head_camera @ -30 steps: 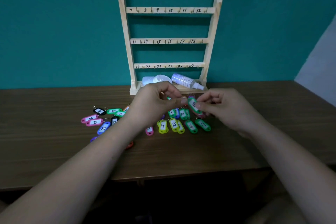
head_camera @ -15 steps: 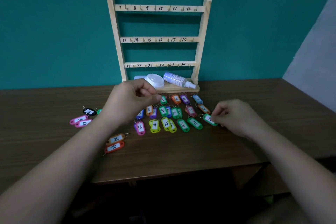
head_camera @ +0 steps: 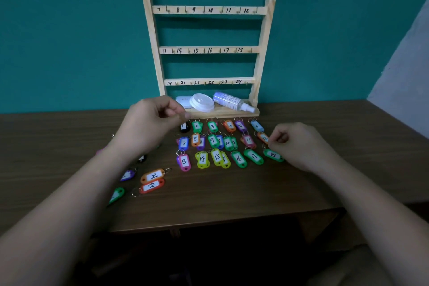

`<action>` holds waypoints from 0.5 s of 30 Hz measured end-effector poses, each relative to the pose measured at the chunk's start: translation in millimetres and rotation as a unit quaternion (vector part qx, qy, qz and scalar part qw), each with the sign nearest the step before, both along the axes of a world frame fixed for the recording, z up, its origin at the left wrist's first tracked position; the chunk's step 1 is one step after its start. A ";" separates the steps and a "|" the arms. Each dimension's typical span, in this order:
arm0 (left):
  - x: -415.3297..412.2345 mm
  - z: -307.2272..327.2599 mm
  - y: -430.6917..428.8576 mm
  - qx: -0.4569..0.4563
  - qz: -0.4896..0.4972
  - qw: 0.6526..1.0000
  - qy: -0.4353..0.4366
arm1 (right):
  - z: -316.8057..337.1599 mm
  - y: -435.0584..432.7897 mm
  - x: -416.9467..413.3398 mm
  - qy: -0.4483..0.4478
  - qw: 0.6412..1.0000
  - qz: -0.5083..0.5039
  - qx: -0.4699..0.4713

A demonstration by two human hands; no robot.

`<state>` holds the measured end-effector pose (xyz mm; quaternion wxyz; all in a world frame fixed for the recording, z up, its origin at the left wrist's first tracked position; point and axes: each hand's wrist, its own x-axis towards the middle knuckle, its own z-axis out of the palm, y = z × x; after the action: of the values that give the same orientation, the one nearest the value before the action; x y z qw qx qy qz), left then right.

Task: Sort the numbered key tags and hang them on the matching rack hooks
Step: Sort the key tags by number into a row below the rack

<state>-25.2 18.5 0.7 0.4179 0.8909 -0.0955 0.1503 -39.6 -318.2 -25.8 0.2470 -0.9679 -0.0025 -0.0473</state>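
we have tags (head_camera: 212,140) 1 to 18 in rows, none on the rack (head_camera: 209,50) yet — left hand (head_camera: 151,123) curled, seemingly empty, right hand (head_camera: 301,146) curled by tag 18 (head_camera: 272,154), grip unclear.

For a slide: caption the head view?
Left hand and right hand poised over numbered key tags sorted in rows before the wooden rack.

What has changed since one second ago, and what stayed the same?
Green tag 18, held between both hands a second ago, now lies on the table at the right end of the third row, beside tag 17. The right hand went down with it; its fingers are at the tag's ring, still pinching or not I cannot tell. The left hand let go and drew back left. Other tags and the rack stayed.
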 end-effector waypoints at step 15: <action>-7.0 -4.4 81.7 0.017 0.055 0.997 0.048 | 4.2 130.7 0.2 -0.094 0.976 0.165 0.107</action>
<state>-32.2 100.2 -3.7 0.3977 0.9080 -0.0288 0.1289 -39.4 -187.4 -21.6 0.3525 -0.9132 -0.1801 -0.0970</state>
